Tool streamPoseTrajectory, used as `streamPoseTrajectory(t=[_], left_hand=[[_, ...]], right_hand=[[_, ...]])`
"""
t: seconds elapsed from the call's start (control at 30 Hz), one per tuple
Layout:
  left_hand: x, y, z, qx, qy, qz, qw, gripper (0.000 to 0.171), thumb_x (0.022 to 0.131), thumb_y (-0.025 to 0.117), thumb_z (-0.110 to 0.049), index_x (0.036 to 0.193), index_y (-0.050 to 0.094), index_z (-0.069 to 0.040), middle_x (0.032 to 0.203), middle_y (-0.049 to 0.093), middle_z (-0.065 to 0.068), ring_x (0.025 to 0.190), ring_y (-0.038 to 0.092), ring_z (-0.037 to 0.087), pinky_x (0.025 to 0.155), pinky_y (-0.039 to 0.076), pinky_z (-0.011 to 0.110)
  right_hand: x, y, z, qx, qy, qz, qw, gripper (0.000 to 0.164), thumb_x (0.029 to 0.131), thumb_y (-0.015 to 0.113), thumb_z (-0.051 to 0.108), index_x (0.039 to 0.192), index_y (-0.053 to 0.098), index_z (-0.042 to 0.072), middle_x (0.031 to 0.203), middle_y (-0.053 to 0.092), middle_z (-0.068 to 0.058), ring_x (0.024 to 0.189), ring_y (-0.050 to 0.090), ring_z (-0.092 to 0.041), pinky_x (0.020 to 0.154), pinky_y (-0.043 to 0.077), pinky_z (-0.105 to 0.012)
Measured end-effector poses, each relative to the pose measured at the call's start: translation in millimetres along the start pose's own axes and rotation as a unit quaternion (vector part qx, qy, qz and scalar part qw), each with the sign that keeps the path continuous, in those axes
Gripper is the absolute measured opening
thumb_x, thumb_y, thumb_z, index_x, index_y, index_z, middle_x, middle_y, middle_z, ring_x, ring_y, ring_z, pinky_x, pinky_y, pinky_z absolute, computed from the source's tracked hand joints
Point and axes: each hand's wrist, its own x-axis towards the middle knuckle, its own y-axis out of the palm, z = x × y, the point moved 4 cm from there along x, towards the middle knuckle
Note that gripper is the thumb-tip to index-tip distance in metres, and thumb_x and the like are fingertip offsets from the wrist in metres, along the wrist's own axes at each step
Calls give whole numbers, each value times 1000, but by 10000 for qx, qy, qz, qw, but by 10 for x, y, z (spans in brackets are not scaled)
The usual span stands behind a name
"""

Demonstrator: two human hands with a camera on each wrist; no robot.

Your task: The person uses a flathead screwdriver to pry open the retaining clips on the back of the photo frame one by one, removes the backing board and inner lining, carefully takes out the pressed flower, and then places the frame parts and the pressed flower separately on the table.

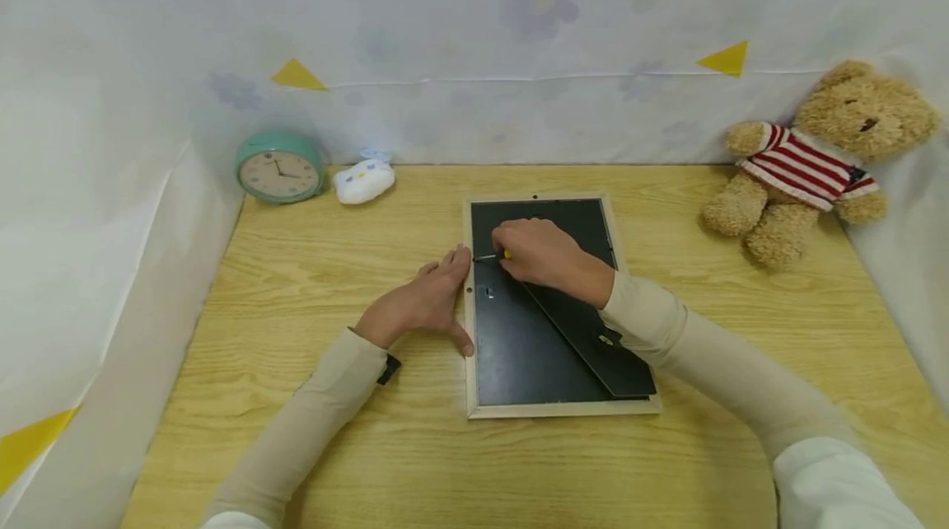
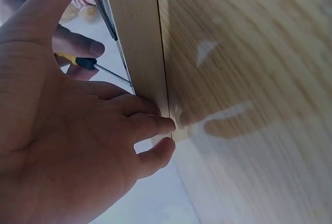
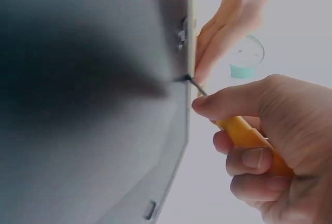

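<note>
A picture frame (image 1: 519,364) lies face down on the table, its black backing and pale wooden border upward, with a black stand leg (image 1: 578,331) slanting across it. My right hand (image 1: 544,257) grips a screwdriver (image 3: 249,138) by its yellow handle, the thumb laid along the front end. Its thin metal tip meets the backing's left edge, by a small dark tab in the right wrist view. My left hand (image 1: 426,298) rests against the frame's left border, fingers spread and thumb lower down, holding nothing. In the left wrist view its fingertips touch the wooden side.
At the back left of the wooden table (image 1: 371,463) stand a teal clock (image 1: 280,168) and a small white plush (image 1: 365,180). A teddy bear (image 1: 808,158) in a striped sweater sits at the back right. Pale flowered cloth (image 1: 474,35) hangs behind.
</note>
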Motion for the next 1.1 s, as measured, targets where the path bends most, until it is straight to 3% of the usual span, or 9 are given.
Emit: streamPoseTrajectory(t=[0.23, 0.53, 0.77, 0.93, 1.1], left_hand=[[-24, -15, 18, -59, -14, -12, 10000, 150, 61, 93, -54, 157, -7, 4, 164, -5, 25, 152, 1, 35, 120, 13, 52], [-31, -23, 40, -214, -31, 15, 9998, 150, 62, 94, -51, 157, -9, 3, 164, -5, 26, 152, 1, 35, 120, 12, 51], [-26, -28, 30, -335, -24, 22, 9994, 149, 62, 94, -50, 157, -9, 3, 164, -6, 24, 152, 0, 37, 121, 10, 51], [-23, -15, 0, -403, 107, -4, 9991, 151, 61, 95, -49, 156, -10, 3, 164, -8, 22, 152, 0, 37, 120, 11, 53], [-15, -13, -5, -309, 221, -138, 9992, 156, 59, 95, -52, 157, -16, -5, 166, -13, 14, 153, 1, 35, 118, 14, 54]], right_hand=[[77, -102, 118, -161, -81, 2, 9998, 4, 93, 65, 7, 92, 69, 7, 83, 63, -6, 62, 55, -18, 54, 43, -30], [213, -184, 238, -591, -205, 282, 9976, 23, 92, 60, 0, 72, 58, 12, 64, 47, -2, 53, 42, -15, 51, 31, -29], [319, -299, 371, -964, -388, 362, 9939, 15, 91, 62, -2, 82, 66, 10, 61, 47, -2, 52, 34, -14, 52, 28, -30], [362, -329, 463, -1234, -439, 527, 9900, 11, 92, 64, 1, 89, 70, 10, 69, 55, -4, 56, 41, -16, 55, 33, -31], [419, -339, 561, -1447, -483, 641, 9862, 9, 96, 65, 9, 92, 71, 12, 68, 56, -3, 59, 49, -17, 57, 38, -31]])
